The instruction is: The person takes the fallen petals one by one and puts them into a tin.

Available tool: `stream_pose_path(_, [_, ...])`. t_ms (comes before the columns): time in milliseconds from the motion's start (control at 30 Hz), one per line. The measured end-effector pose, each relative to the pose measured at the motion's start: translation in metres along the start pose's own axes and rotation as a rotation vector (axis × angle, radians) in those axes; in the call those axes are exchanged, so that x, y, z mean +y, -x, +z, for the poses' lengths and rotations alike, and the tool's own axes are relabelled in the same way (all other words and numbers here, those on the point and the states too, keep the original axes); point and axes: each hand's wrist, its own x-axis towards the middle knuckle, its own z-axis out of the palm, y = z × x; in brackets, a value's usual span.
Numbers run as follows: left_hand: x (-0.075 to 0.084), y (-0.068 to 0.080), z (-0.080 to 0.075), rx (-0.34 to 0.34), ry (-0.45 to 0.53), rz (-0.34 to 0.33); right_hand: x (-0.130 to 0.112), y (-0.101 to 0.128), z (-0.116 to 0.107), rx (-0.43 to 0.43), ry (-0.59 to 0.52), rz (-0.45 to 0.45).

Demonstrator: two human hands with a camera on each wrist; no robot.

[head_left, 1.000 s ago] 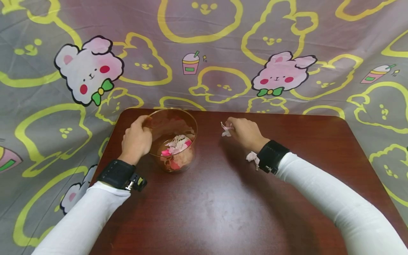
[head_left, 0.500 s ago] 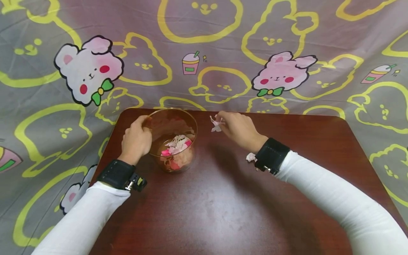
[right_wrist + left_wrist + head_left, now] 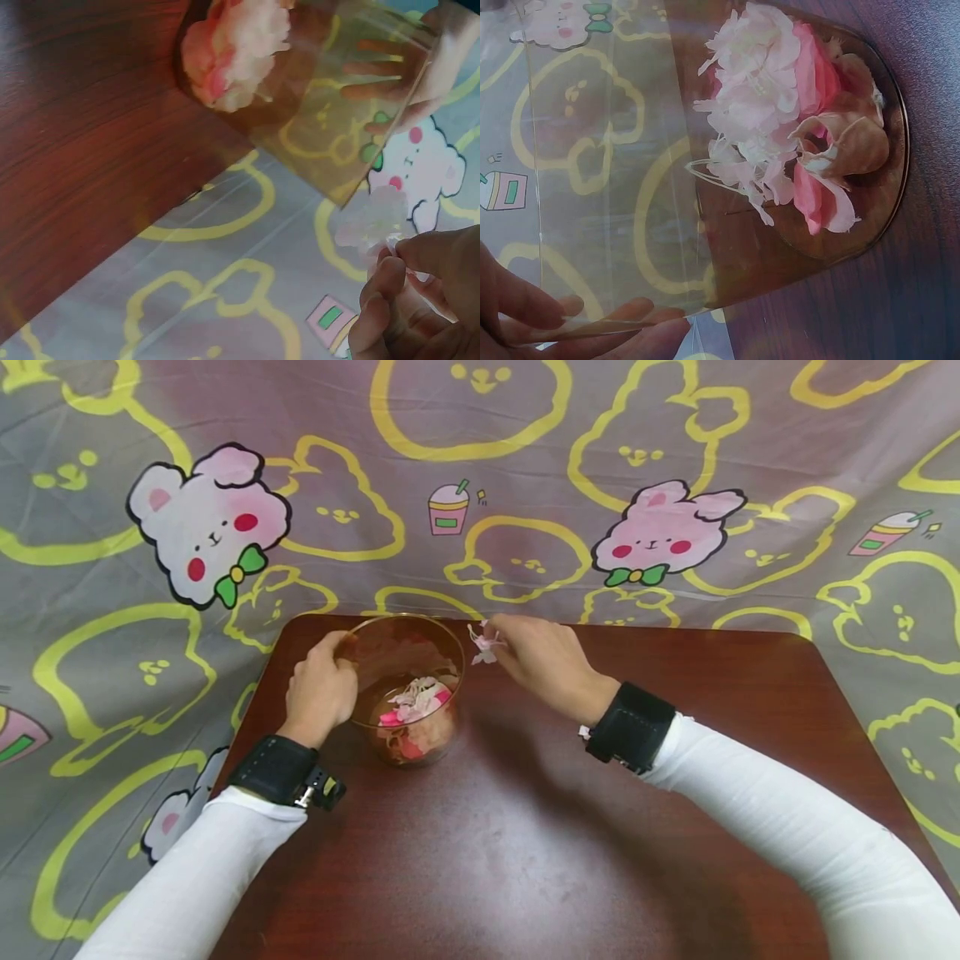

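A see-through amber container [image 3: 369, 652] with a wide round mouth stands at the table's back left. My left hand [image 3: 321, 693] grips its wall near the rim, fingers on one side and thumb on the other. Several pink and white artificial flowers [image 3: 761, 97] lie at the container's bottom, with a beige piece [image 3: 847, 146] among them. Just right of the rim, above the table, my right hand [image 3: 543, 660] pinches a pale pink artificial flower [image 3: 373, 221] between thumb and fingertips. Its thin white stamens show in the head view.
Under the right wrist, a small pale bit [image 3: 583, 732] of a flower peeks out on the table, mostly hidden. The dark red-brown table [image 3: 510, 860] ends at the back against a patterned cloth [image 3: 517, 427]. Black bands circle both wrists.
My right hand has moved left and slightly up toward the container with the pale pink flower. Its wrist now covers most of the flower on the table. The left hand and container stay put.
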Motion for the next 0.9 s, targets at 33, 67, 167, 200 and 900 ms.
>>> stream_pose_path(33, [0.000,0.000,0.000,0.000,0.000,-0.001,-0.003,-0.001,0.000,0.002,-0.001,-0.002])
stream_pose_path(67, [0.000,0.000,0.000,-0.001,0.001,-0.002,-0.005,-0.001,-0.001,0.003,-0.003,-0.003])
stream_pose_path(167, [0.000,0.000,0.000,-0.005,0.004,-0.004,-0.012,-0.002,0.000,-0.004,0.005,-0.008])
stream_pose_path(200, [0.000,-0.001,0.000,-0.005,0.005,-0.004,-0.014,-0.002,0.001,-0.008,0.007,-0.012])
stream_pose_path(900, [-0.001,-0.001,0.000,-0.004,0.012,-0.008,-0.043,-0.007,0.028,-0.073,-0.002,-0.101])
